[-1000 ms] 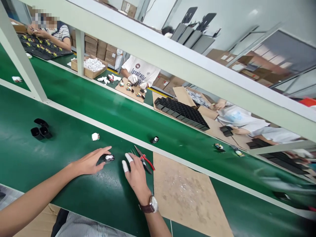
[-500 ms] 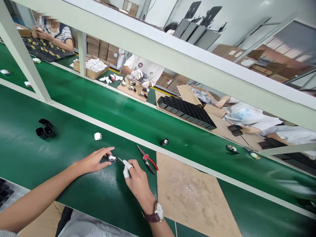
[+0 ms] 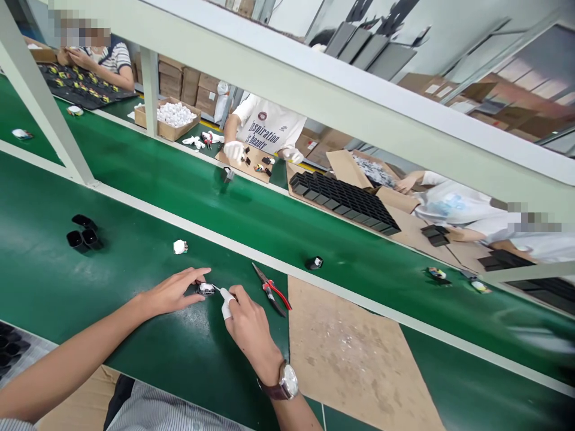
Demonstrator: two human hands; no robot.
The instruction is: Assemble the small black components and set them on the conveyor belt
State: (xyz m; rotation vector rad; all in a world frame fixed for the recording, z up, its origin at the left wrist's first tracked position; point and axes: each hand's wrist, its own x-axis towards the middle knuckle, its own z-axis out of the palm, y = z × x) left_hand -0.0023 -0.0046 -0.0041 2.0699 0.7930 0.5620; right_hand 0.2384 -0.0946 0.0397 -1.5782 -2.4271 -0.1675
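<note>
My left hand [image 3: 173, 293] rests on the green bench, thumb and fingers closed around a small black case [image 3: 206, 293] with a white part showing in its open top. From the right, my right hand [image 3: 251, 326], with white finger cots, pinches a thin pointed tool [image 3: 216, 287]; its exact kind is too small to tell. The tool's tip is at the right edge of the case. Red-handled long-nose pliers [image 3: 271, 290] lie right of my right hand. Beyond my left hand sits a white-topped circuit part [image 3: 180, 246].
Several black cases [image 3: 83, 239] stand at the left. A cardboard sheet [image 3: 354, 353] lies at the right. Behind a pale rail runs a green belt [image 3: 179, 185] carrying a black case [image 3: 314, 263] and circuit parts. A shelf beam [image 3: 269, 78] crosses overhead; co-workers sit opposite.
My right hand has shifted slightly left, bringing the tool's tip to the case. Items on the belt have moved right, and another case now sits on it before a co-worker.
</note>
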